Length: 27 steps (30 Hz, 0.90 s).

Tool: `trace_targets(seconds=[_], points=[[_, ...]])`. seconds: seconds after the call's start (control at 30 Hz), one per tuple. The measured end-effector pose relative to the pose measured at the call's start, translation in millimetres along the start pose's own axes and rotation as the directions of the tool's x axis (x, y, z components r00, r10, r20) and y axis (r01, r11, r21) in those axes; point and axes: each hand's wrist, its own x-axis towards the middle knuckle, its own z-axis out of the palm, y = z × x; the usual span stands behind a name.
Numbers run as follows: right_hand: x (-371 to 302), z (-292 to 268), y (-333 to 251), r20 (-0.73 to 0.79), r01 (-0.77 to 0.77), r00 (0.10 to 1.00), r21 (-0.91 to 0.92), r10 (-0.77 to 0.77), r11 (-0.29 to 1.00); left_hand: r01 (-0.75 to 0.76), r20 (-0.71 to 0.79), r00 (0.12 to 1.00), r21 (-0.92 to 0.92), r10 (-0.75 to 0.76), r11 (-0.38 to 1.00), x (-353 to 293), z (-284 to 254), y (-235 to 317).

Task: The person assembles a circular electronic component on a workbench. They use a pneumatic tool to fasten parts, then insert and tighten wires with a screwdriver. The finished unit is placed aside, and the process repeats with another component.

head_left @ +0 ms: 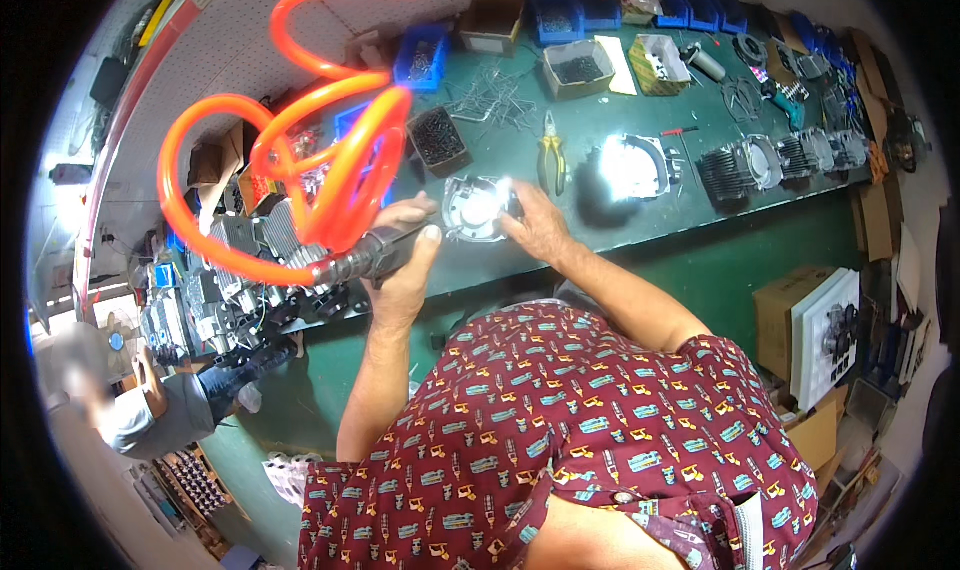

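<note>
Evidently gripping a dark hand tool (383,254) with the left fingers (408,211), wrapped around its body with the thumb on top; cannot make out its tip. Holding a round metal casting (467,210) at its right edge with the right fingers (514,228), curled against the rim; cannot tell, for glare, how tightly pinched. Lying, in the casting's case, between both sets of fingers on the green table (520,148), just right of the left ones. Seems, from the grips alone, to be mid-step: steadying the casting with the tool close beside. Probably calls next for a firm right-hand hold and careful lining-up of tool and casting, without drag from the orange coiled hose (350,210), looped left of the left fingers.

Just beyond the right fingers, see yellow-handled pliers (552,163). Beyond the left fingers, note an open box of dark fasteners (452,166), then bent wires (490,100). Well left of them, find crowded metal assemblies (205,305). Right of the right fingers, spot a second casting (645,165), washed out by light; farther right, finned cylinders (725,175). Farthest from the fingers, blue bins (411,82).
</note>
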Motion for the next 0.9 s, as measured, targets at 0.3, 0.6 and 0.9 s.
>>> trace_targets(seconds=[0.3, 0.6, 0.9], points=[[-0.2, 1.6, 1.7, -0.019, 0.017, 1.0, -0.002, -0.017, 1.0, -0.105, -0.231, 0.968, -0.015, 0.099, 0.994, 5.5, -7.7, -25.3], [-0.1, 3.3, 6.6, -0.025, 0.054, 0.998, 0.007, -0.054, 0.998, -0.002, -0.161, 0.987, 0.09, 0.016, 0.996, 8.0, -15.0, -22.6], [1.9, -4.1, 2.7, 0.048, 0.034, 0.998, -0.008, -0.034, 0.999, 0.091, 0.126, 0.989, -0.106, -0.077, 0.99, 51.0, -8.8, -32.9]])
